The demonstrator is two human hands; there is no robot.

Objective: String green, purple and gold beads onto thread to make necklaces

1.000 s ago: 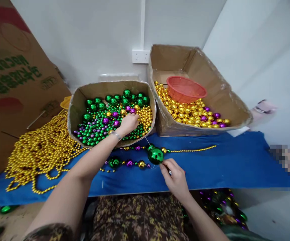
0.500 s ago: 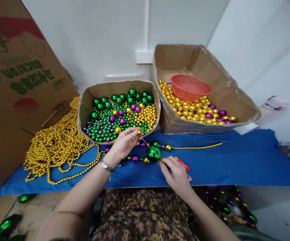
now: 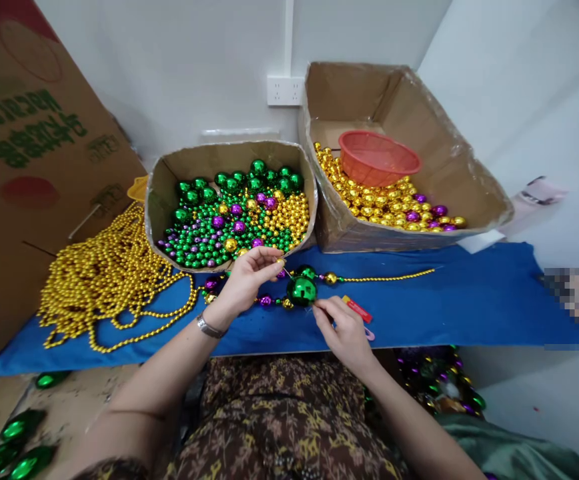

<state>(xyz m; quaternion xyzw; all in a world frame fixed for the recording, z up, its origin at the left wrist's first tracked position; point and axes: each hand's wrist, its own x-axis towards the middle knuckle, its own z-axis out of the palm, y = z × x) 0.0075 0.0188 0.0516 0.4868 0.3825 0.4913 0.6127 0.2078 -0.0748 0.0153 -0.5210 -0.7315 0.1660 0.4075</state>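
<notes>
My left hand (image 3: 250, 279) is closed in a pinch on a small gold bead (image 3: 280, 262), partly covered by the fingertips. A thin needle or wire runs from there to the large green ball (image 3: 302, 291). At the ball's lower right edge, my right hand (image 3: 342, 330) is pinched closed; a thread seems to be between the fingertips, too fine to be sure. Around the ball lies a string of purple, gold and green beads (image 3: 265, 301). It ends on the right in a row of tiny gold beads (image 3: 389, 277).
A cardboard box (image 3: 155, 200) of mixed beads stands behind my hands. To its right, a larger box (image 3: 354, 240) holds gold beads and a red basket (image 3: 377, 170). Gold bead chains (image 3: 99, 280) are heaped at left. A red-and-yellow packet (image 3: 357, 309) lies on the blue cloth (image 3: 444, 320).
My left thumb and fingers have closed further over the gold bead, covering more of it. My right hand keeps its pinch beside the green ball. The whole view has shifted slightly.
</notes>
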